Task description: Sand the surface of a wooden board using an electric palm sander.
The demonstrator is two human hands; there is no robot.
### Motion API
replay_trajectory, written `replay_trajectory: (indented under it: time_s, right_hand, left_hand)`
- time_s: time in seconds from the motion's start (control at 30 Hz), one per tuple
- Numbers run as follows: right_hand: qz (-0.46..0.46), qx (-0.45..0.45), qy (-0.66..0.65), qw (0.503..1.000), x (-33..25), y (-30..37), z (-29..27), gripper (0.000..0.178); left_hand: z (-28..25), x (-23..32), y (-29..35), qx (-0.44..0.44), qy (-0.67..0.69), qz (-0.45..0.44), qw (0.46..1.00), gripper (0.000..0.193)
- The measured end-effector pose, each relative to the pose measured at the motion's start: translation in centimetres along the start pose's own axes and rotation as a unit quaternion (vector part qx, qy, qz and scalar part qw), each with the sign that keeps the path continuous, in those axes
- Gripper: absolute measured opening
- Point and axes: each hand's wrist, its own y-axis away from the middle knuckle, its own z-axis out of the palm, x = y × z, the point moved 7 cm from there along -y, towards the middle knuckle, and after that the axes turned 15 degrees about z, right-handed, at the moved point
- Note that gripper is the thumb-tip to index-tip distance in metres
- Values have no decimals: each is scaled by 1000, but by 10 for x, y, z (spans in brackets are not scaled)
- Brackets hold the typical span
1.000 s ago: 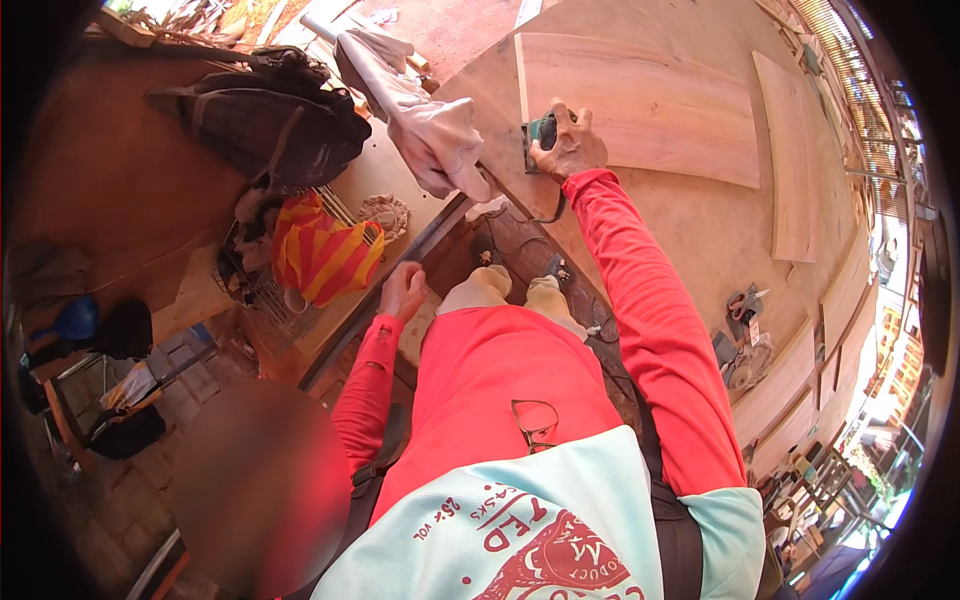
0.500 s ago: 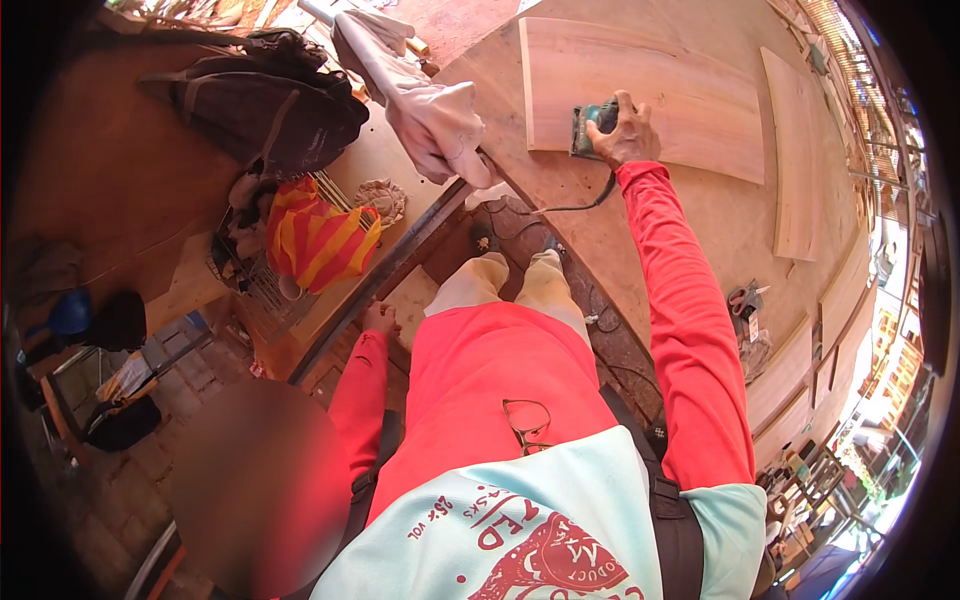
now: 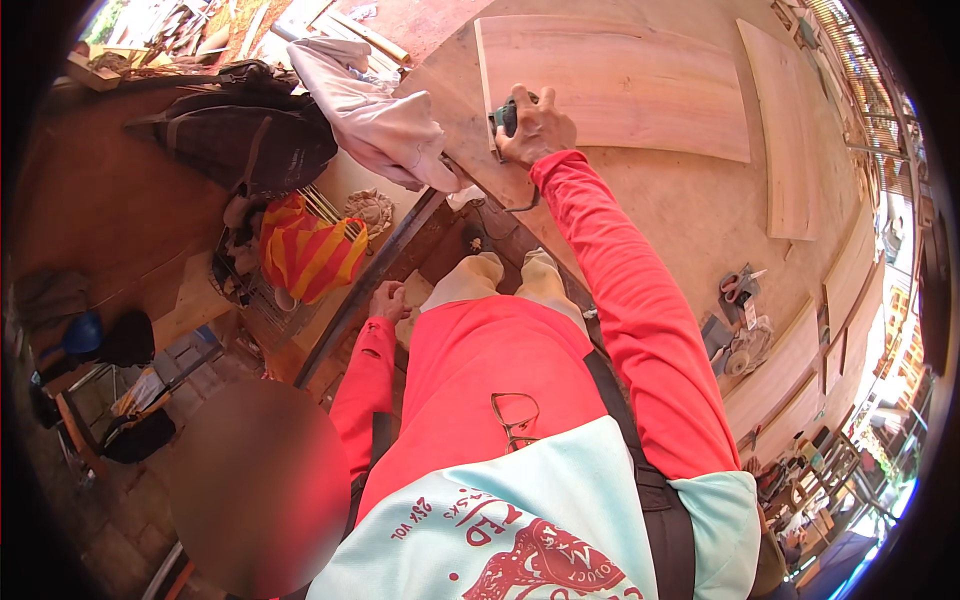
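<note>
My right hand (image 3: pixel 538 128) is wrapped over the top of a green electric sander (image 3: pixel 507 118). The sander rests at the near left corner of a wide wooden board (image 3: pixel 630 85), and my fingers and palm cover much of its body. A dark cord (image 3: pixel 526 203) trails from it toward the table's near edge. The board lies flat on a large worktable (image 3: pixel 660 215). Down beside my thigh hangs my left hand (image 3: pixel 390 300), its fingers loosely bent and somewhat apart, with nothing visible in it.
A narrower board (image 3: pixel 785 130) lies right of the wide one. Scissors (image 3: pixel 738 286) and a tape roll (image 3: pixel 750 348) sit on the table's right side. Pale cloth (image 3: pixel 375 120) drapes over the left corner. Further left are a dark bag (image 3: pixel 245 135) and a red-yellow striped bag (image 3: pixel 308 248).
My right hand has slid the sander leftward along the board's near edge to its corner. My left hand has shifted slightly up, still beside my leg. The whole view has turned a little.
</note>
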Motion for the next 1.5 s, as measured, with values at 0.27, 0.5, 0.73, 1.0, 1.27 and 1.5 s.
replay_trajectory:
  time_s: [0.27, 0.5, 0.73, 1.0, 1.27, 1.5]
  right_hand:
    - [61, -2, 33, 998, 42, -21, -18, 61]
    - [29, -20, 20, 999, 7, -9, -5, 61]
    - [-6, 20, 8, 1000, 16, -15, -4, 61]
    - [84, 50, 23, 995, 111, -35, -41, 58]
    - [143, 87, 16, 986, 192, -48, -69, 64]
    - [187, 86, 26, 978, 236, -58, -85, 67]
  left_hand:
    - [8, -28, 15, 17, -3, -44, 999, 26]
    - [19, -31, 33, 13, 9, -69, 998, 27]
    - [-1, -36, 25, 37, 22, -35, 998, 25]
    - [15, -20, 16, 2, -9, -38, 999, 24]
    - [24, 2, -5, -23, -27, -28, 999, 26]
    - [24, 26, -13, -29, -41, -14, 999, 27]
